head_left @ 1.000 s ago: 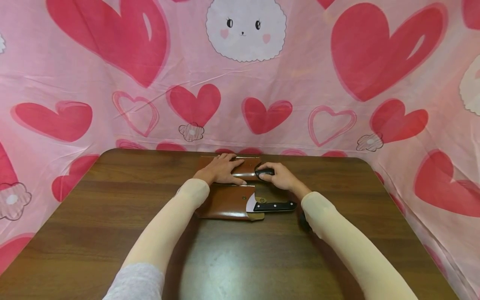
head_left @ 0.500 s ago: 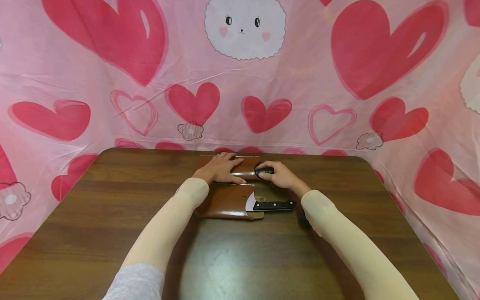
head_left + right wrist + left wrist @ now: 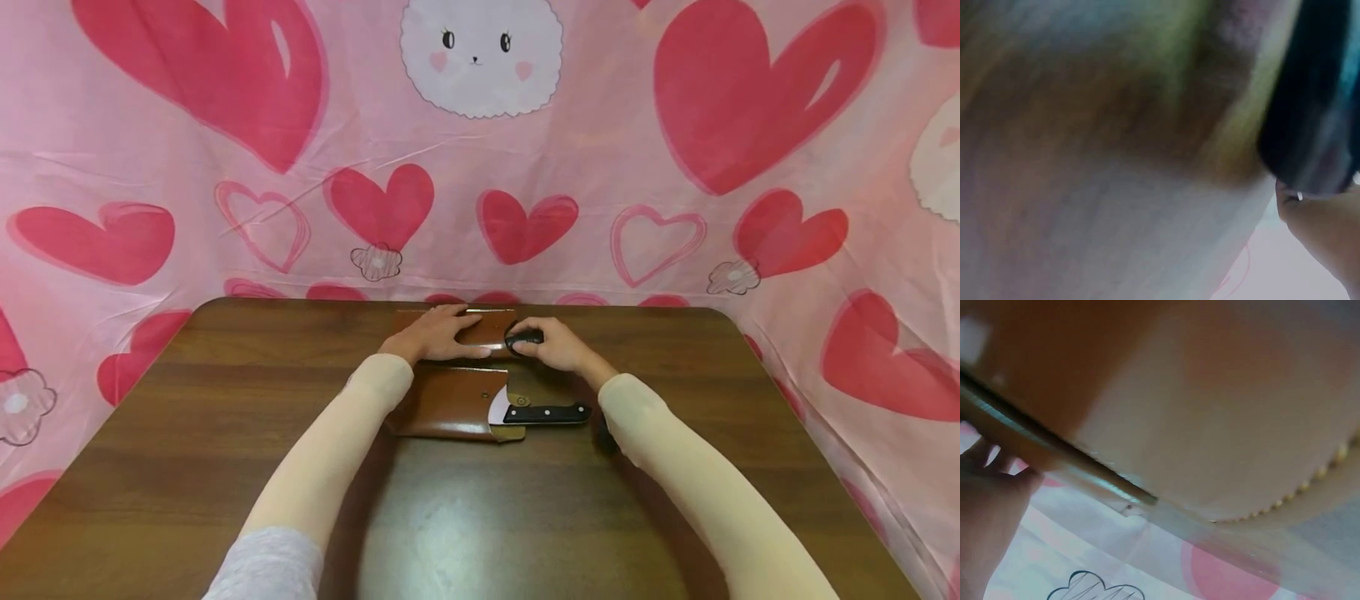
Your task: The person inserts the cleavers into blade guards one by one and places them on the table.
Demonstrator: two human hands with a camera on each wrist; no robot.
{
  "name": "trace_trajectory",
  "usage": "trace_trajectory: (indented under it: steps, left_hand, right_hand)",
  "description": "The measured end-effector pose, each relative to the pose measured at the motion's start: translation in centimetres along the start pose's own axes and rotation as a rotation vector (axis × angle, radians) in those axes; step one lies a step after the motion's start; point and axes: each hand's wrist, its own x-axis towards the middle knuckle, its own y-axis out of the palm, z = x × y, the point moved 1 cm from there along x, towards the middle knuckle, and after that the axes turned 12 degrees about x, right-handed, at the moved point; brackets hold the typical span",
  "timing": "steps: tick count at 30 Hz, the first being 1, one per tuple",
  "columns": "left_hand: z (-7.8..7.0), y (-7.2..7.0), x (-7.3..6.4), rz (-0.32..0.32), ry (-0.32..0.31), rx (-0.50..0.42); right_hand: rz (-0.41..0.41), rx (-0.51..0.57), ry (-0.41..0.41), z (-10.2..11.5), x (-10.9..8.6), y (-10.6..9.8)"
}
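At the far side of the table lies a brown leather sheath (image 3: 483,332), partly covered by my left hand (image 3: 438,333). That hand rests flat on it with the fingers spread. My right hand (image 3: 558,343) grips a black handle (image 3: 527,337) at the sheath's right end; whatever blade it has is hidden. Nearer to me is a second brown sheath (image 3: 450,404). A cleaver (image 3: 547,414) lies in it, its black riveted handle and a strip of pale blade sticking out to the right. The right wrist view shows a black handle (image 3: 1313,100) close up, beside the right hand (image 3: 1322,234).
A dark object (image 3: 606,438), partly hidden, lies under my right forearm. The wooden table (image 3: 465,517) ends just behind the far sheath. Behind it hangs a pink cloth (image 3: 570,150) with hearts.
My left thumb has shifted slightly away from the near sheath. The right hand keeps its grip on the black handle. The head view has turned a little.
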Motion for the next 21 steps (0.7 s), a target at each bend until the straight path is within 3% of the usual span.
trace_trajectory:
  steps: [3, 7, 14, 21]
  left_hand:
    - [0.2, -0.4, -0.3, -0.007, -0.001, -0.018]
    - [0.2, -0.8, -1.2, -0.038, -0.011, 0.014]
    - [0.0, -1.5, -2.6, -0.153, -0.052, 0.085]
    - [-0.1, -1.6, -4.0, -0.248, -0.095, 0.134]
  right_hand:
    - [-0.019, -0.047, -0.019, 0.4, 0.0, -0.3]
    - [-0.056, -0.231, -0.073, 0.7, -0.4, -0.8]
    - [-0.114, -0.517, -0.151, 1.4, -1.5, -1.5]
    - [-0.138, -0.63, -0.16, 2.6, -2.5, -1.7]
